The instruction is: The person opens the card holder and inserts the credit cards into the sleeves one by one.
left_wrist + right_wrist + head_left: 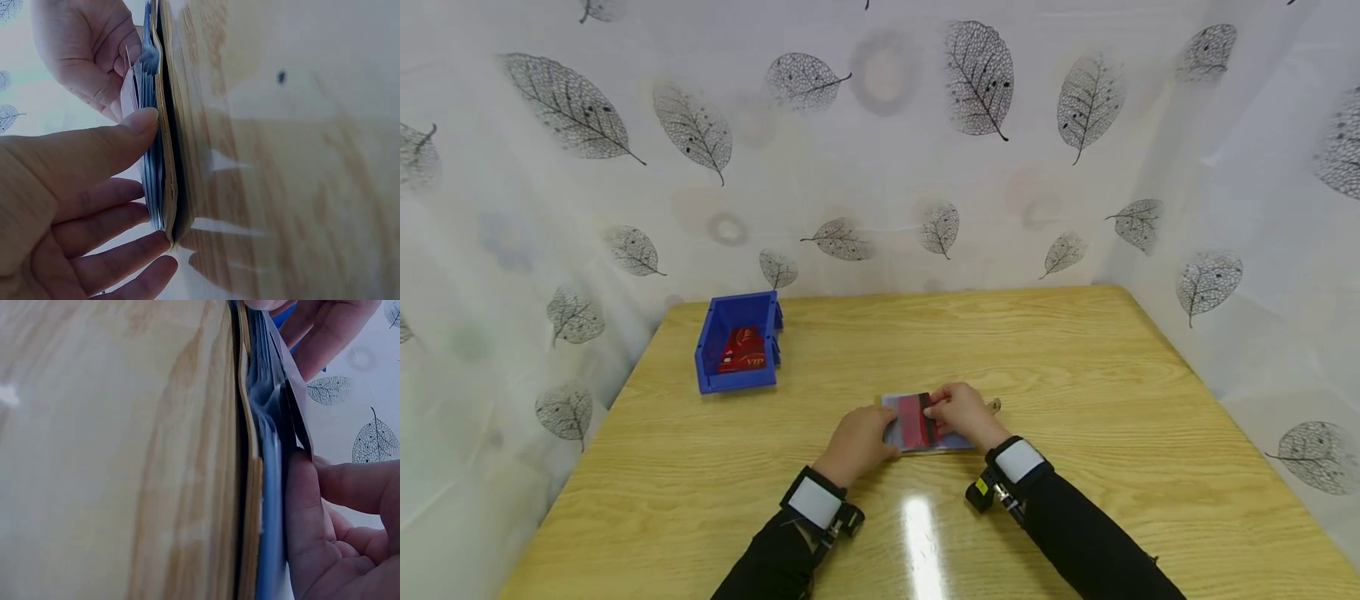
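Note:
A card holder with clear plastic sleeves lies opened on the table. Over its sleeves is a red card with a dark stripe; its left part looks paler, as if under clear plastic. My right hand pinches the card's right end between thumb and forefinger, a little raised off the sleeves. My left hand holds the holder's left side, the thumb against the sleeve edges and the other fingers spread along the side. From the right wrist view, the stacked sleeves appear edge-on above the tan cover.
A blue plastic bin stands at the back left of the wooden table, with red cards marked VIP inside. A small tab sticks out at the holder's right. Behind the table hangs a leaf-patterned curtain.

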`<state>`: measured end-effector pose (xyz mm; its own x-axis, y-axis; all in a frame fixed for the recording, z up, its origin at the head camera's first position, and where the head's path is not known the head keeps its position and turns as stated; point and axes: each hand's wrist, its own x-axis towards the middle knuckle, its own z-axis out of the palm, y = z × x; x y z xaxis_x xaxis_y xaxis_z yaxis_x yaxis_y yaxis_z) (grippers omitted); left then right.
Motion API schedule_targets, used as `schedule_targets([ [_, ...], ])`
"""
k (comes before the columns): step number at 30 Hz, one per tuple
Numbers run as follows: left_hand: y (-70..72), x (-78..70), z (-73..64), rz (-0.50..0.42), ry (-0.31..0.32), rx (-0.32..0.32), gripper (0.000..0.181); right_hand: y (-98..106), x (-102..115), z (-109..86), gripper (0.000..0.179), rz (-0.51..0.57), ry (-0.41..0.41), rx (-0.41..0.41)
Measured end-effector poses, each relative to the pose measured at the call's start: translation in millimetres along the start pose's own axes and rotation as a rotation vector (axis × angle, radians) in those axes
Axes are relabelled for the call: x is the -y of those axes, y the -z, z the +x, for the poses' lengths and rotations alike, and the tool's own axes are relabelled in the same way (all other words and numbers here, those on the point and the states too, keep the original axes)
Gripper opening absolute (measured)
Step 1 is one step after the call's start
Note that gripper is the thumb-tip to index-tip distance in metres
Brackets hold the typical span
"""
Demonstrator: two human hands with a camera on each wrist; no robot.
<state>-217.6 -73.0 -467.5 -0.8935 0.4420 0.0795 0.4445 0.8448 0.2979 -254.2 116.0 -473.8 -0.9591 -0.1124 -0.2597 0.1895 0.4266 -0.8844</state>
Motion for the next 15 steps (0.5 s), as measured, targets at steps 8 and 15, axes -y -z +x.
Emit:
schedule_targets([
  [8, 1.9, -1.7, -1.6, -0.036, -0.002, -0.005, 0.042, -3.7, 10.5, -9.1, 0.017, -0.239, 0.086, -0.020],
  [15, 4.3, -2.9, -2.1, -0.054, 0.022, 0.000, 0.043, -2.0, 13.5, -12.9, 0.017, -0.218, 0.094, 0.011],
])
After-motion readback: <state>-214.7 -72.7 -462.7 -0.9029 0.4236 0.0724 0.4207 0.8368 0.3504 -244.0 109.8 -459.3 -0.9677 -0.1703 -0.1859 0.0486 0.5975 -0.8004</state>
